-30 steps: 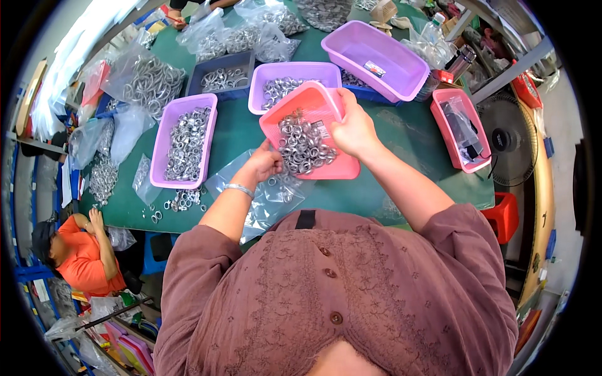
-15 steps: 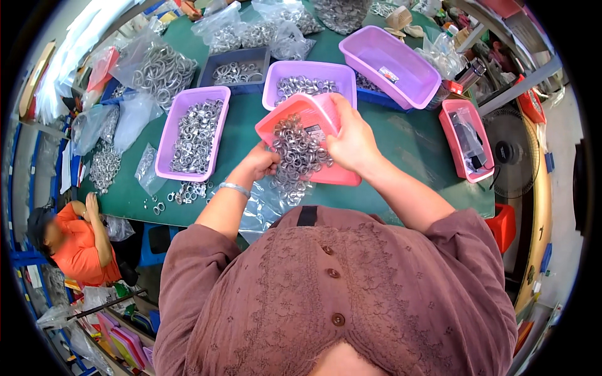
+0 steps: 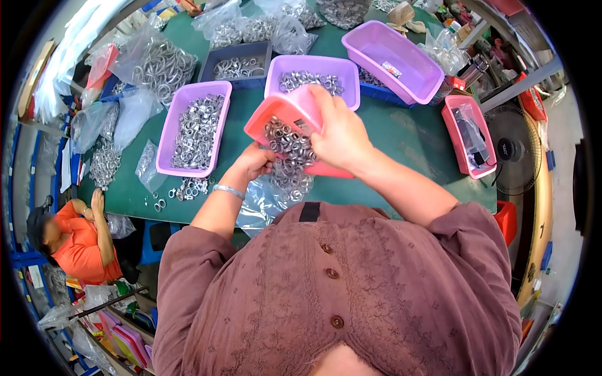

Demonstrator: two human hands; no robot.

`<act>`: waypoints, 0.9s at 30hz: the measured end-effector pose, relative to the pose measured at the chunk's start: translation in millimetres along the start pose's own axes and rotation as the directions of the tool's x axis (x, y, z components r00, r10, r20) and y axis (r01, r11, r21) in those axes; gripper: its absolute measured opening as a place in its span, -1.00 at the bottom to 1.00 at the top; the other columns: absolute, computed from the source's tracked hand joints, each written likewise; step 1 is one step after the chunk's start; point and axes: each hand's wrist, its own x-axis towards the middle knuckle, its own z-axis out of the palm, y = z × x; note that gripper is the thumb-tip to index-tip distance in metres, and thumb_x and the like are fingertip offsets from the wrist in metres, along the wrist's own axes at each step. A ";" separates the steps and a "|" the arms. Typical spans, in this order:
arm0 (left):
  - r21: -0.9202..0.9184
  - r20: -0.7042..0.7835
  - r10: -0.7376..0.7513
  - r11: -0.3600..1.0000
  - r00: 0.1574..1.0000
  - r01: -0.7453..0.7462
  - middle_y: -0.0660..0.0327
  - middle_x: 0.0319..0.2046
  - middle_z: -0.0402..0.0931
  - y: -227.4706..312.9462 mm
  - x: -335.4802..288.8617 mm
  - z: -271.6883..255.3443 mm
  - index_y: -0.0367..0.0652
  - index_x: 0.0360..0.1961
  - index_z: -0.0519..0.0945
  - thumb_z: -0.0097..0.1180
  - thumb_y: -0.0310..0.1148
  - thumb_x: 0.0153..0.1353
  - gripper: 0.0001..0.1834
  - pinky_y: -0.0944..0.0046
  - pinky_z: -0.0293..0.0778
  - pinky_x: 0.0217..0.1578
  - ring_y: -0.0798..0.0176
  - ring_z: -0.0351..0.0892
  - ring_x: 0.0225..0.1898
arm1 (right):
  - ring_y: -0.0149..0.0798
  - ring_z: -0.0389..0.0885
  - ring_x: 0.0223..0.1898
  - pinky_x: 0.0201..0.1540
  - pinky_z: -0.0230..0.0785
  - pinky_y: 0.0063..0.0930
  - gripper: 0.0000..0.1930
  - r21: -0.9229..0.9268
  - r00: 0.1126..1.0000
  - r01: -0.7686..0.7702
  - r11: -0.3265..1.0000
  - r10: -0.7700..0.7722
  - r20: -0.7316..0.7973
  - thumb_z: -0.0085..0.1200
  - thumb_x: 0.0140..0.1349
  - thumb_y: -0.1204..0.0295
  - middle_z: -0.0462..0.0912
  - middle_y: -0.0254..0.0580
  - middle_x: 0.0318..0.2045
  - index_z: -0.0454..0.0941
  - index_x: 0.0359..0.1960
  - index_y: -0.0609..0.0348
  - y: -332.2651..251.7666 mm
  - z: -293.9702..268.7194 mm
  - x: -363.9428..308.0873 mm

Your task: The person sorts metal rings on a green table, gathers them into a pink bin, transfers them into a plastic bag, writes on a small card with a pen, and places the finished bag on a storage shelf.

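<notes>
Table (image 3: pixel 401 138): green top, its far end loaded with clear sacks (image 3: pixel 226 31) and cut off by the upper edge of the view.
Pink tub (image 3: pixel 295 104): tipped over the near part of the table, just in front of the back purple tub (image 3: pixel 353 84); its base is hard to make out behind the right hand (image 3: pixel 342 135).
Metal rings (image 3: pixel 290 150): partly inside the tub, partly spilling down over a clear bag (image 3: pixel 258 205) (whose mouth I cannot make out under them).
Right hand's grip: closed firmly over the tub's raised edge, some fingertips out of sight.
Left hand (image 3: pixel 256 161): fingers curled at the tub's lower left side, close to the bag; I cannot tell whether they pinch anything.
Blue tray (image 3: pixel 385 94): mostly hidden beneath the slanted purple tub (image 3: pixel 407 53).
Tub's change: tilted more steeply than half a second ago, and slightly farther left.
</notes>
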 end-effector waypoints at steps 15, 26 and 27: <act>-0.099 -0.055 0.027 0.995 0.998 -0.033 0.32 -0.58 0.34 -16.5 -7.6 -23.8 -0.07 -0.13 0.33 -0.01 -0.68 -0.05 -0.57 0.43 0.22 -0.69 0.45 0.25 -0.70 | 0.22 0.52 -0.23 -0.17 0.41 -0.02 -0.32 -0.010 0.992 0.088 0.996 -0.087 0.095 0.06 -0.11 0.54 0.45 0.22 -0.24 0.16 0.16 0.15 -20.4 -10.2 -3.0; -0.188 -0.010 0.045 0.981 0.999 -0.046 0.36 -0.65 0.30 -22.5 -16.7 -31.4 -0.09 -0.25 0.38 -0.01 -0.69 -0.06 -0.67 0.43 0.18 -0.70 0.45 0.25 -0.71 | 0.19 0.50 -0.21 -0.18 0.41 -0.05 -0.33 -0.063 0.982 0.146 0.987 -0.137 0.129 0.04 -0.08 0.56 0.42 0.20 -0.25 0.17 0.18 0.15 -34.6 -4.6 -12.1; -0.189 -0.027 0.044 0.981 0.999 -0.049 0.36 -0.65 0.30 -21.3 -16.8 -30.1 -0.09 -0.24 0.38 0.00 -0.69 -0.07 -0.66 0.43 0.18 -0.70 0.45 0.25 -0.71 | 0.19 0.50 -0.21 -0.18 0.41 -0.05 -0.33 -0.063 0.982 0.146 0.987 -0.137 0.132 0.04 -0.08 0.56 0.42 0.19 -0.25 0.17 0.18 0.15 -33.3 -4.6 -11.4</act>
